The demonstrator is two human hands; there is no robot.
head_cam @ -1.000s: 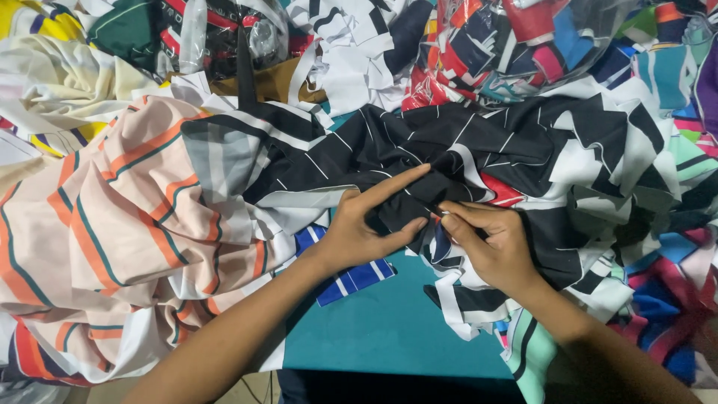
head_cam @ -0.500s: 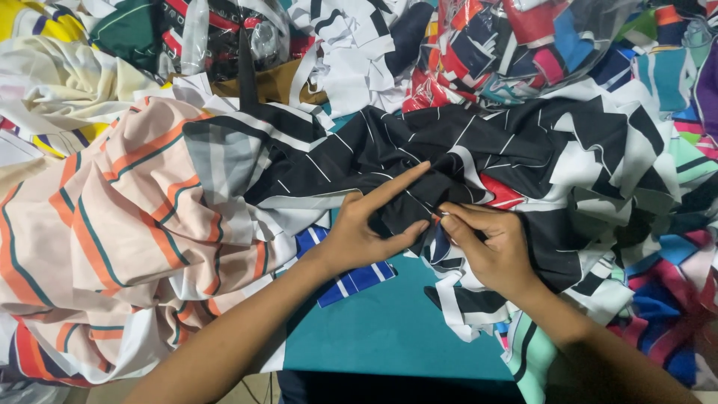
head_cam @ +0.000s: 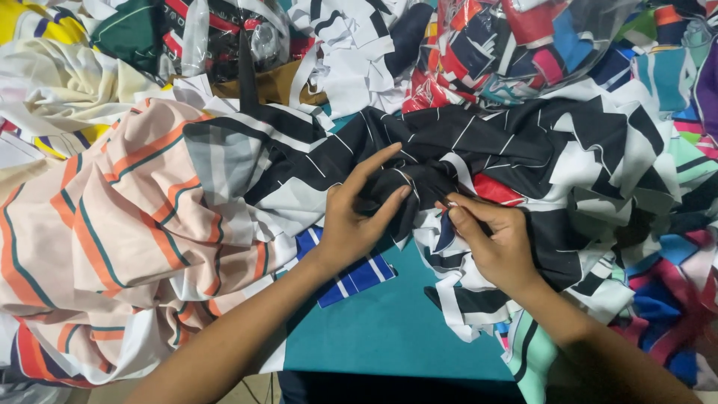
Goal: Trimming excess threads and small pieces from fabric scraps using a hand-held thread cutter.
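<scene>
A black fabric with thin white lines is spread at the centre of the heap, and every other place is given from it. Its bunched lower fold is pinched between the thumb and bent fingers of the left hand, the forefinger stretched out across the cloth. Just to the right, a small edge is nipped by the pressed-together fingertips of the right hand; whether a tool is held there cannot be told. The cloth looks light, limp and somewhat slippery, so it is best gripped at a folded edge. Left of it lies a peach striped cloth; below it, a teal surface.
</scene>
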